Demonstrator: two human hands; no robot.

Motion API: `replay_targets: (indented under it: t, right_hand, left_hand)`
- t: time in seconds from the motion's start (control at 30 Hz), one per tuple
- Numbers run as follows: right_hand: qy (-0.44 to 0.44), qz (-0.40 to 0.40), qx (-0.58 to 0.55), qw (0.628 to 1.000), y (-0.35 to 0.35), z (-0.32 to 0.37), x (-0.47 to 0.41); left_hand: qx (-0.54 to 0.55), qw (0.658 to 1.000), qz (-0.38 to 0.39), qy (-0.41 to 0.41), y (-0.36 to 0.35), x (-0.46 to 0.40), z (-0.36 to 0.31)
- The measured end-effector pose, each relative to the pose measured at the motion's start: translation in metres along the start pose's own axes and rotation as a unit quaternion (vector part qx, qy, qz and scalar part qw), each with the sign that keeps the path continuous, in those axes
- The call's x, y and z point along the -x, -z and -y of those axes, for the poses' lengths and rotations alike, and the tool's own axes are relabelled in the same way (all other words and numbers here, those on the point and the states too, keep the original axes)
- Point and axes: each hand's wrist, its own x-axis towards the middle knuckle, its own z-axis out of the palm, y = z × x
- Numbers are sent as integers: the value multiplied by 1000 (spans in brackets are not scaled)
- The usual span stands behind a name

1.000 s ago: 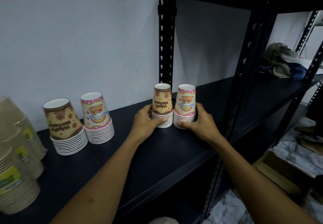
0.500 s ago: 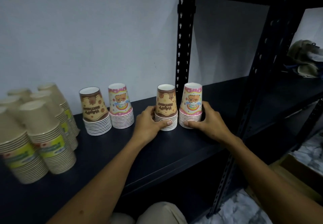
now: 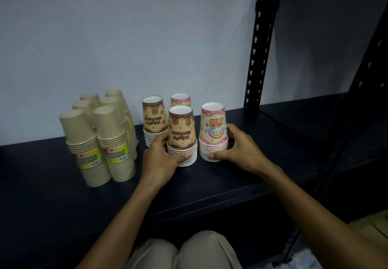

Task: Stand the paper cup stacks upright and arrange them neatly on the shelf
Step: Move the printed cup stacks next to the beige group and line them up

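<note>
On the dark shelf my left hand grips the base of a brown cup stack, which stands upside down with rims on the shelf. My right hand grips the base of a pink cup stack right beside it. Just behind them stand another brown stack and another pink stack, partly hidden by the front ones. Several kraft-coloured stacks with yellow-green labels stand in a tight group at the left.
A black perforated upright rises behind the shelf at the right, with a second post further right. The white wall backs the shelf. My knees show below the shelf's front edge.
Both hands have slid the brown and pink stacks leftward along the shelf, from near the upright to just in front of the other brown and pink stacks. The camera has turned left.
</note>
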Motion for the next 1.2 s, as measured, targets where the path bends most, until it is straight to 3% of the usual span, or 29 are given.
replay_targets:
  t: [0.57, 1.2]
  right_hand:
    - [23, 30, -30, 999, -43, 23, -12]
    - [12, 25, -39, 999, -52, 25, -3]
  left_hand:
    - [-102, 988, -112, 11, 18, 23, 3]
    - [-103, 987, -117, 29, 20, 28, 1]
